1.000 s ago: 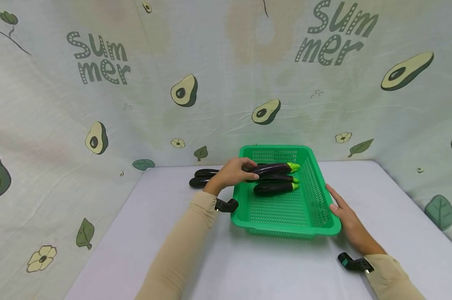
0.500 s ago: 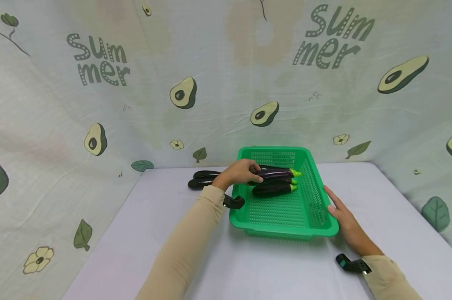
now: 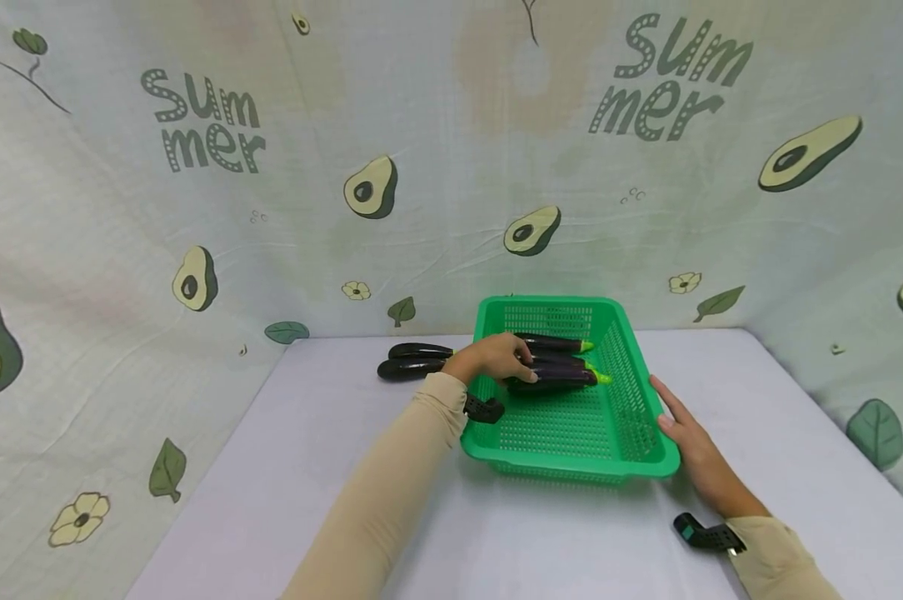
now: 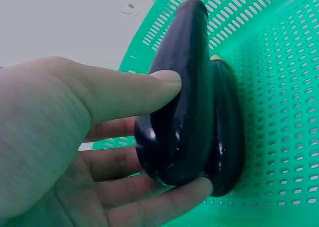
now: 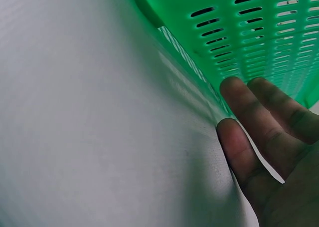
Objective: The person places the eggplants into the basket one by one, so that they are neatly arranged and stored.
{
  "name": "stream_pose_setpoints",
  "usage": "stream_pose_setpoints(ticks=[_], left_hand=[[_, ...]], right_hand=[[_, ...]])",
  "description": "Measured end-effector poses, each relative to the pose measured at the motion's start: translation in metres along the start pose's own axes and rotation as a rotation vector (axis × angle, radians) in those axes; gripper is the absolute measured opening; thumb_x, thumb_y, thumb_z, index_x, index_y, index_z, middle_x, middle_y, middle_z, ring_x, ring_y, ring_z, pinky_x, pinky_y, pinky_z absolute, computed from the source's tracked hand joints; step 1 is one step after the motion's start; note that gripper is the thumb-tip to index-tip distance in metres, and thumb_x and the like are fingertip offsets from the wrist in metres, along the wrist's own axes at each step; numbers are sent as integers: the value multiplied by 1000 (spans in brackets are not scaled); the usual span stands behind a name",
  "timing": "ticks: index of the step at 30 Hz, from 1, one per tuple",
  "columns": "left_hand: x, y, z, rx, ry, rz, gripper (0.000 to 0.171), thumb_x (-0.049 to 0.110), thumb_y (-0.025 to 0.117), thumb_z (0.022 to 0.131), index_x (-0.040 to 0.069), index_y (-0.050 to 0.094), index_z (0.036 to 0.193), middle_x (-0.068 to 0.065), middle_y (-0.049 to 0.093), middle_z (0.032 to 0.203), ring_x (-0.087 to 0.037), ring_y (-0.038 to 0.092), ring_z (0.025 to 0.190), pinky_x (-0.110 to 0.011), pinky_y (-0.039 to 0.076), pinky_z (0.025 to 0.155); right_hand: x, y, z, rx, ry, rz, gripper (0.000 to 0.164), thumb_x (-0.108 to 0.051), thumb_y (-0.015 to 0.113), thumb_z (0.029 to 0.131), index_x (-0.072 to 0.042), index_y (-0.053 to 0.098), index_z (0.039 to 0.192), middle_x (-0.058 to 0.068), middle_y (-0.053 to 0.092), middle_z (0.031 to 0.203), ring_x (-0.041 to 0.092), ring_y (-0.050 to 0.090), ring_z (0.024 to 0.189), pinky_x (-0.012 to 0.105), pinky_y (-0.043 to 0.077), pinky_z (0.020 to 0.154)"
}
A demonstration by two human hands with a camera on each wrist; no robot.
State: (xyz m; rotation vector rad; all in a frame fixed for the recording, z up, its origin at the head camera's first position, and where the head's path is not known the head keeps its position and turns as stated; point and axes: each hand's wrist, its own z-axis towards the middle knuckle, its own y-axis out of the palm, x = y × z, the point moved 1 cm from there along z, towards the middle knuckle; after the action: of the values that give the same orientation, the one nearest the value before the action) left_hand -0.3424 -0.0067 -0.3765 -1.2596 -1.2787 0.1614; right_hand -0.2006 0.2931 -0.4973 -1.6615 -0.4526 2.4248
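My left hand [image 3: 500, 357] reaches into a green perforated plastic basket [image 3: 571, 464] and holds a dark purple eggplant [image 4: 187, 52]. The thumb lies across its upper side, with the fingers behind and under its rounded end. In the left wrist view another eggplant [image 4: 228, 137] lies alongside the held one. More of them are in the basket, including an eggplant [image 3: 556, 342] near the back wall, green stems pointing right. On the basket's right side, my right hand [image 3: 697, 450] rests at the rim; the right wrist view shows its extended fingers [image 5: 259, 122] against the outer wall, low near the tabletop.
Left of the basket, two eggplants [image 3: 409, 369] lie side by side on the white table [image 3: 309, 483], partly behind the left forearm. A pale cloth [image 3: 436, 125] printed with avocados and leaves hangs behind the table. Black straps [image 3: 484, 408] circle both wrists.
My left hand has moved right and nearer with its eggplant, lowering it in front of the others in the basket. The right hand stays at the basket's side.
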Motion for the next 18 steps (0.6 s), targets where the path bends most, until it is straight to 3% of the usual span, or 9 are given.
stream_pose_setpoints(ticks=[5, 11, 18], left_hand=[[1, 4, 2, -36, -19, 59, 34, 25, 74, 94, 6, 65, 122, -4, 61, 106, -20, 66, 87, -35, 59, 75], [5, 4, 2, -24, -28, 89, 34, 24, 73, 95, 6, 65, 122, -5, 61, 107, -22, 66, 88, -35, 59, 75], [6, 4, 3, -9, -40, 95, 37, 27, 73, 95, 5, 64, 124, -6, 61, 110, -24, 66, 91, -36, 59, 75]], right_hand=[[1, 1, -2, -2, -8, 1, 56, -20, 30, 111, -27, 12, 163, 15, 6, 166, -3, 17, 136, 11, 13, 101], [0, -1, 0, 7, -13, -20, 55, -20, 30, 111, -27, 14, 163, 10, 7, 167, -2, 12, 141, 12, 13, 104], [0, -1, 1, 5, -10, -6, 56, -21, 31, 110, -26, 13, 163, 11, 5, 167, -3, 12, 140, 30, 6, 114]])
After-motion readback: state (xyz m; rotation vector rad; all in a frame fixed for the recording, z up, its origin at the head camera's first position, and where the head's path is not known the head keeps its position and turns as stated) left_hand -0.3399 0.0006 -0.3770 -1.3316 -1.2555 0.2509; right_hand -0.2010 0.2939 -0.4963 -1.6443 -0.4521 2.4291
